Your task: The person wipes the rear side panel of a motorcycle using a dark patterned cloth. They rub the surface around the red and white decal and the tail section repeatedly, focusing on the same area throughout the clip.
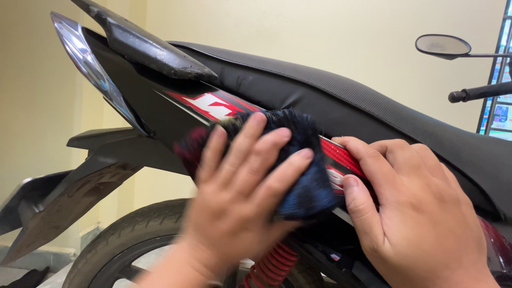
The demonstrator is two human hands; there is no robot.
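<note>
Two hands fill the lower middle of the frame, both cut off at the wrist by the bottom edge. The left hand (240, 197), blurred, lies with its fingers spread flat, pressing one dark fluffy cloth (304, 176) against the side panel (208, 106) at centre; part of the cloth is hidden under the palm. The right hand (416, 208), just right of the cloth, rests its fingers loosely bent on the panel, gripping nothing. One seat (346, 90), one mirror (442, 46) at upper right, one rear tyre (133, 224) and one red spring (272, 266), both partly hidden.
</note>
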